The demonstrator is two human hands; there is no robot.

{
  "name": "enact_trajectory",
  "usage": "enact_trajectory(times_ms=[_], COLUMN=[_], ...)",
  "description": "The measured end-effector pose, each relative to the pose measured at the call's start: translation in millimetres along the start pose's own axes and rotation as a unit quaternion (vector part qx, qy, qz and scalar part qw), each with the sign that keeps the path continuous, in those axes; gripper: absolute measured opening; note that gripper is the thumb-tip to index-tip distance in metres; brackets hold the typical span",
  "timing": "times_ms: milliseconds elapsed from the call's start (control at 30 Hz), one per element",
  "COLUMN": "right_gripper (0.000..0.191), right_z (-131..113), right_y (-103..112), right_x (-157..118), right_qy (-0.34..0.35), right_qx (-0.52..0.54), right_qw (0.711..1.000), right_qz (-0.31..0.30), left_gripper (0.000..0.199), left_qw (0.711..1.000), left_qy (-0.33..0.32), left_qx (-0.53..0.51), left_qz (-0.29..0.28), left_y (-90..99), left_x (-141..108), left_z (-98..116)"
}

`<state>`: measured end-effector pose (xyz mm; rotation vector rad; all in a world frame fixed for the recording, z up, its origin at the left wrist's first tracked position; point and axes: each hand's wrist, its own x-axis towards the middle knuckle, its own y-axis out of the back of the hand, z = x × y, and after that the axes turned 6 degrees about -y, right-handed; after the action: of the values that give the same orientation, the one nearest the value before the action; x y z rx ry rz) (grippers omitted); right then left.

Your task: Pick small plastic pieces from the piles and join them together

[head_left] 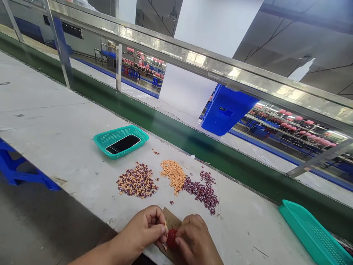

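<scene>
At the front edge of the table, my left hand (149, 227) is closed in a pinch on a small orange piece (165, 224). Facing it, my right hand (196, 237) has thumb and fingers closed on a red rounded thing (171, 237), whose kind I cannot make out. Beneath both hands lies a brown cardboard piece (170, 218), partly covered. Just beyond are a pile of small orange pieces (174, 175), a pile of small maroon pieces (203, 194), and a pile of two-coloured orange and maroon pieces (138, 181).
A green plastic basket (112, 154) holding a phone (123, 143) stands at the back left. Another green basket (306, 232) is at the right. A green strip (176, 130) and metal rail (193, 55) border the table (242, 221); beyond sits a blue crate (227, 110).
</scene>
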<state>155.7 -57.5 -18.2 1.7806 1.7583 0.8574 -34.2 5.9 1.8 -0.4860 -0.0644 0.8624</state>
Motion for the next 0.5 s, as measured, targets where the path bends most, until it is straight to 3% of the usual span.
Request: enact_trajectory(times_ms=[133, 367, 500], right_gripper=[0.010, 0.012, 0.011], right_z=[4.4, -8.6, -13.7], right_y=[-2.5, -5.7, -8.6], right_x=[-3.2, -6.8, -5.3], right_qy=[-0.001, -0.021, -0.019], right_qx=[0.017, 0.206, 0.238], right_qw=[1.000, 0.977, 0.970], right_qz=[0.017, 0.059, 0.051], left_gripper=[0.023, 0.029, 0.030], left_qw=[1.000, 1.000, 1.000], left_qy=[-0.001, 0.003, -0.006], left_qx=[0.009, 0.000, 0.014], left_qz=[0.009, 0.005, -0.014], left_y=[-2.4, -8.5, -11.3], left_x=[1.1, -1.1, -0.8], left_z=[-9.5, -15.0, -13.8])
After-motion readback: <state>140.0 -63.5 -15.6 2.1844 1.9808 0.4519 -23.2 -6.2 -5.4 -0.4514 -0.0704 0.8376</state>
